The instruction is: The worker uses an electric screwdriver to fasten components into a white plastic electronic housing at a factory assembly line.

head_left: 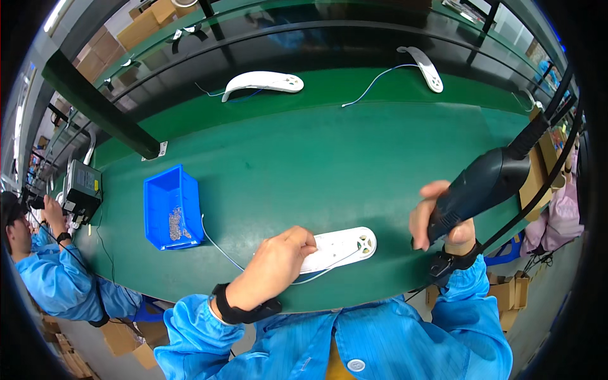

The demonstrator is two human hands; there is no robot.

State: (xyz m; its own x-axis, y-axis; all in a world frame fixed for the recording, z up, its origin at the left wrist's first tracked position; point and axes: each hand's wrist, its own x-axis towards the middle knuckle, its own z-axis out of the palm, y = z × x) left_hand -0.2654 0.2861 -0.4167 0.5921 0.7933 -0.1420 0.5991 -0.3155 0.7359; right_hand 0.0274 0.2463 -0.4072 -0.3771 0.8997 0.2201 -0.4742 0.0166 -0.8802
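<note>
On the near edge of the green work mat lies an elongated white plastic shell (347,246) with a round, vented end facing right. My left hand (277,258) is over its left part, fingers pinched together at the surface; whatever is between the fingertips is hidden. A thin pale cable (220,248) runs from the shell under that hand and out to the left. My right hand (461,233) is wrapped round the lower end of a black electric screwdriver (476,189), held tilted above the mat, right of the shell and apart from it. Its bit cannot be made out.
Left of my left hand stands a blue bin (192,206) with small metal screws (175,225). Two more white shells (269,81) (425,68) with cables lie along the back. A green post (101,104) and a dark box-shaped device (82,188) are at left, near a seated co-worker (54,272).
</note>
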